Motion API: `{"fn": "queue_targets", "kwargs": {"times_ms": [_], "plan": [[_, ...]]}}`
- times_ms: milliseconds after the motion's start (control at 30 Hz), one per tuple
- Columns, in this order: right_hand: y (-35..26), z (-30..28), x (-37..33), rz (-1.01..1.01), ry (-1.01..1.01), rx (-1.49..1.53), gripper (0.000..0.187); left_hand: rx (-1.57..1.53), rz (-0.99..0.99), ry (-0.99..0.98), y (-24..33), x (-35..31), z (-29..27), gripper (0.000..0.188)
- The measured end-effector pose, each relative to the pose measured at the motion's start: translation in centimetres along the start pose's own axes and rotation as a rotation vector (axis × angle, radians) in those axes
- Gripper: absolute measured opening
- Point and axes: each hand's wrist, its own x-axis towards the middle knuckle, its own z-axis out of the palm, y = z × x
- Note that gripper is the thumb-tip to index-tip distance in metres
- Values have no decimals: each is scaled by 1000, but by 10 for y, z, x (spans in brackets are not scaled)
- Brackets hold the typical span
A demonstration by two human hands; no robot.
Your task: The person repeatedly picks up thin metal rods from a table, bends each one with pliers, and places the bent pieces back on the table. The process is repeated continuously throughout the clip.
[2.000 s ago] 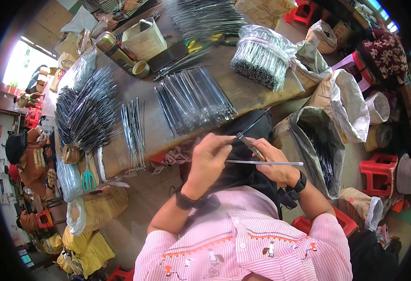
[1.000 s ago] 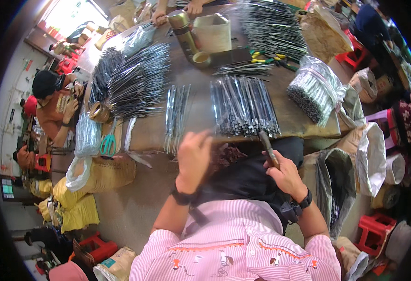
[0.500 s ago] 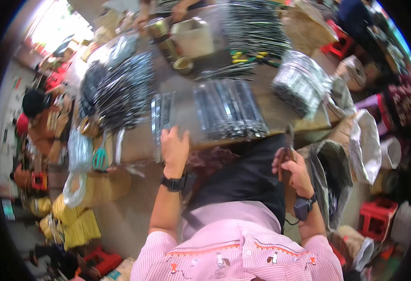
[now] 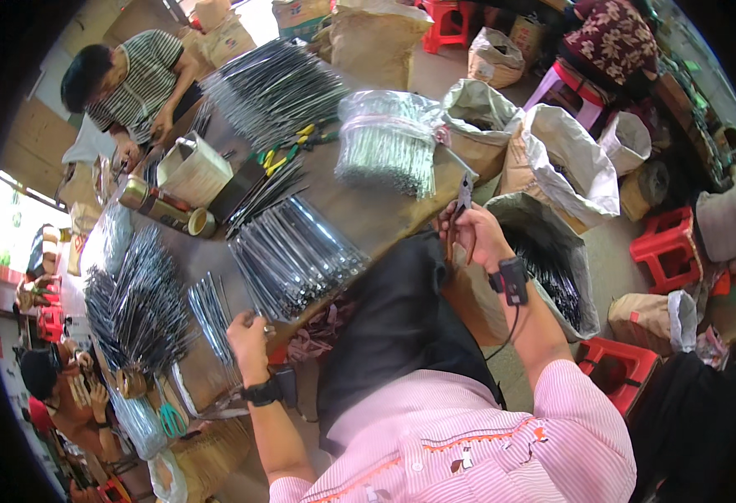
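My right hand (image 4: 478, 233) grips a pair of pliers (image 4: 463, 201) with brownish handles, its jaws pointing up above the table's near edge. My left hand (image 4: 249, 337) is at the table's edge, fingers curled together and a ring on one. Whether anything small is pinched in it I cannot make out. Just beyond it lies a small row of thin metal strips (image 4: 210, 312). To its right, a wider, neatly laid row of shiny metal strips (image 4: 296, 256) reaches the table edge. A big heap of dark strips (image 4: 140, 298) stands on the left.
A plastic-wrapped bundle (image 4: 389, 142) and a spread of strips (image 4: 276, 88) are on the table (image 4: 384, 218). A flask (image 4: 152, 199), a tape roll (image 4: 201, 222) and a white box (image 4: 193, 170) stand beyond. An open sack (image 4: 544, 251) is at my right. A co-worker (image 4: 137, 84) sits across.
The view has swung right, so the table now sits further left and slanted. My left hand's spread fingers have curled in. The pliers stay in my right hand.
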Motion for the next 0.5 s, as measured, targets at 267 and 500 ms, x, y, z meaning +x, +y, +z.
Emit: {"fn": "queue_targets", "kwargs": {"times_ms": [267, 500], "plan": [[-1, 12, 49, -86, 196, -553, 14, -663, -223, -129, 6, -12, -16, 9], [-5, 18, 42, -152, 234, -440, 18, -697, -162, -155, 6, -37, -34, 20]]}}
